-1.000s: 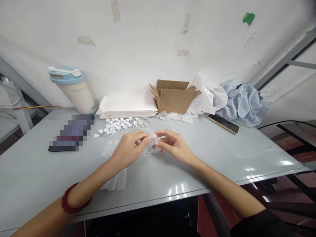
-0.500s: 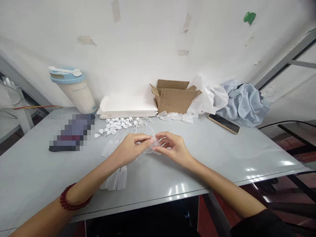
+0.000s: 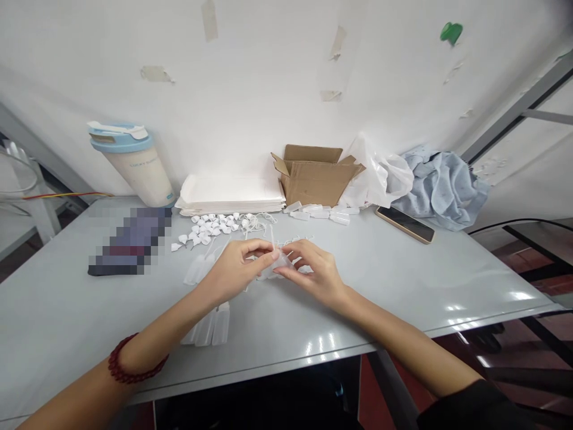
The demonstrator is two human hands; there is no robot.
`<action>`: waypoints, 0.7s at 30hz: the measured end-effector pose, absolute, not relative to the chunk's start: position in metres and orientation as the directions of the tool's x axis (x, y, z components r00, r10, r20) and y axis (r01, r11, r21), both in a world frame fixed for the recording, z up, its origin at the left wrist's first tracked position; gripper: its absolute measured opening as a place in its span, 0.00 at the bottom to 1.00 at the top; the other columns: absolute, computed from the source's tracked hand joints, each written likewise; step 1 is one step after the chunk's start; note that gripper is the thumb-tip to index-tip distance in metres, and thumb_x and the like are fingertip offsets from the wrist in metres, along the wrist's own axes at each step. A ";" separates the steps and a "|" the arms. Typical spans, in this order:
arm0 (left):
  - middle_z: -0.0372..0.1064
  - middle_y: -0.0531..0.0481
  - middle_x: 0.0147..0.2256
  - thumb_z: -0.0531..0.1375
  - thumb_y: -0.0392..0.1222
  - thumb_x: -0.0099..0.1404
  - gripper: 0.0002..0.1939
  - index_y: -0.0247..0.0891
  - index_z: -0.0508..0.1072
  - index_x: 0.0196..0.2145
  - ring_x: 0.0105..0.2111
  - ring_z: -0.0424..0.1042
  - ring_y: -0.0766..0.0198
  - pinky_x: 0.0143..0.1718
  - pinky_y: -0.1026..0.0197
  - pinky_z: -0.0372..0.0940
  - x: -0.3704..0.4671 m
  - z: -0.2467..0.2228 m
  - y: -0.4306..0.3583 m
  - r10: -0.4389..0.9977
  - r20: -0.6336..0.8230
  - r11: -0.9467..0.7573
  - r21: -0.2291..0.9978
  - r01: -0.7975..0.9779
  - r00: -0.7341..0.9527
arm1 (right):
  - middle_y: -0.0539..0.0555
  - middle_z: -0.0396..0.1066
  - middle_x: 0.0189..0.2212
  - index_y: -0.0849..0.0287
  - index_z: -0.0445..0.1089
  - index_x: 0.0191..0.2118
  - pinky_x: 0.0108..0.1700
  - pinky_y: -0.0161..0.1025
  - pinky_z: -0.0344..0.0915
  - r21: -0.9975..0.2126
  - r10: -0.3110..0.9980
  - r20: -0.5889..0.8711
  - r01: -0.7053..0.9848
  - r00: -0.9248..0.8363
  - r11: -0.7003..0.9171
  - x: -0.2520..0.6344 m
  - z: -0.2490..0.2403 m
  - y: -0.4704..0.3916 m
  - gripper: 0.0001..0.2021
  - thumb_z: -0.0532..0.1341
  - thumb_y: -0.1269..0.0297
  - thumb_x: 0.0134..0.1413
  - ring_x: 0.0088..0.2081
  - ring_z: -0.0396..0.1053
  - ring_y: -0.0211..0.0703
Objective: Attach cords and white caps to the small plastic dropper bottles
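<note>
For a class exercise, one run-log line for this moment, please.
left hand: holds translucent bottle; right hand: holds same bottle; cardboard box: open

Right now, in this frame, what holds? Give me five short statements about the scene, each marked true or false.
1. The left hand and right hand are both at a small translucent bottle. True.
2. The cardboard box is closed. False: its flaps stand open.
3. The phone lies near the blue cloth. True.
4. The red bracelet is on the right arm. False: it is on the left.
5. The tumbler has a blue lid. True.
</note>
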State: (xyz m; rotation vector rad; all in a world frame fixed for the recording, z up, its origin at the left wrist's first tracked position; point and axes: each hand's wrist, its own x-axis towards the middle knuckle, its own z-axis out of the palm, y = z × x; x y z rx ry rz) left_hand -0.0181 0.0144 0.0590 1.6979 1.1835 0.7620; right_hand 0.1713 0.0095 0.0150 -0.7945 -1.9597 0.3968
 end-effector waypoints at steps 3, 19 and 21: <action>0.74 0.51 0.38 0.57 0.54 0.64 0.16 0.40 0.77 0.34 0.25 0.67 0.68 0.24 0.65 0.61 -0.021 0.059 0.016 0.921 -0.080 -0.076 0.924 0.375 0.382 | 0.55 0.71 0.34 0.60 0.69 0.43 0.28 0.31 0.73 -0.598 0.701 0.652 0.374 -0.287 0.709 0.171 0.016 0.009 0.12 0.65 0.61 0.54 0.32 0.71 0.37; 0.75 0.49 0.37 0.57 0.49 0.63 0.14 0.39 0.75 0.41 0.29 0.70 0.63 0.32 0.59 0.67 -0.020 0.057 0.016 0.956 -0.002 -0.124 0.904 0.410 0.294 | 0.53 0.74 0.36 0.54 0.73 0.50 0.36 0.36 0.74 -0.891 0.878 0.361 0.162 -0.314 0.424 0.170 0.023 0.010 0.18 0.66 0.62 0.52 0.35 0.73 0.38; 0.74 0.47 0.39 0.57 0.45 0.64 0.14 0.37 0.74 0.44 0.34 0.72 0.60 0.35 0.58 0.68 -0.020 0.054 0.014 0.967 0.148 -0.231 0.851 0.472 0.206 | 0.52 0.73 0.34 0.56 0.73 0.48 0.35 0.37 0.74 -0.927 0.916 0.298 0.147 -0.269 0.345 0.169 0.022 0.010 0.19 0.68 0.60 0.49 0.34 0.73 0.39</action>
